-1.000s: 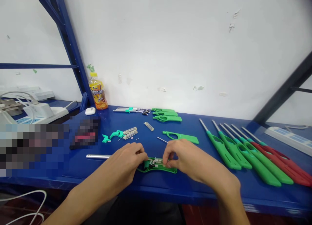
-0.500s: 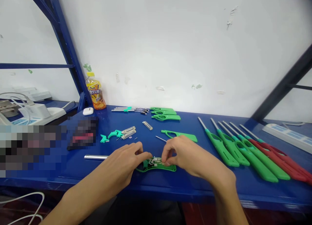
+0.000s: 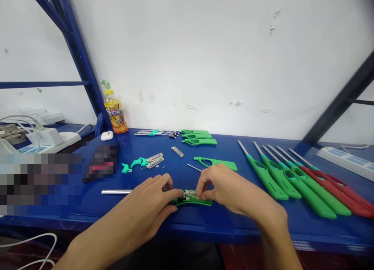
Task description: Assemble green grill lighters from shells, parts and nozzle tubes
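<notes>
An opened lighter half-shell (image 3: 194, 201), green, lies in front of me with wires and a clear fuel tank (image 3: 191, 192) inside; its metal tube (image 3: 117, 192) points left. My left hand (image 3: 156, 196) closes on the tube end of the shell, index fingertip at the wires and thumb below the near edge. Thumb and fingers of my right hand (image 3: 213, 184) pinch at the tank's right end; their exact contact is partly hidden. Just behind that hand, a thin metal rod (image 3: 193, 167) shows, its other end covered.
Several assembled lighters (image 3: 288, 176) lie at right beside a power strip (image 3: 344, 161). Green shells (image 3: 201, 135) and tubes with wires (image 3: 156, 133) are at the back. Loose tanks (image 3: 154, 160) and teal triggers (image 3: 138, 163) lie left of centre; a drink bottle (image 3: 116, 112) stands behind.
My left index finger has shifted right over the wires, and the left thumb now shows below the shell. My right hand keeps its pinch at the tank. The view has tilted slightly.
</notes>
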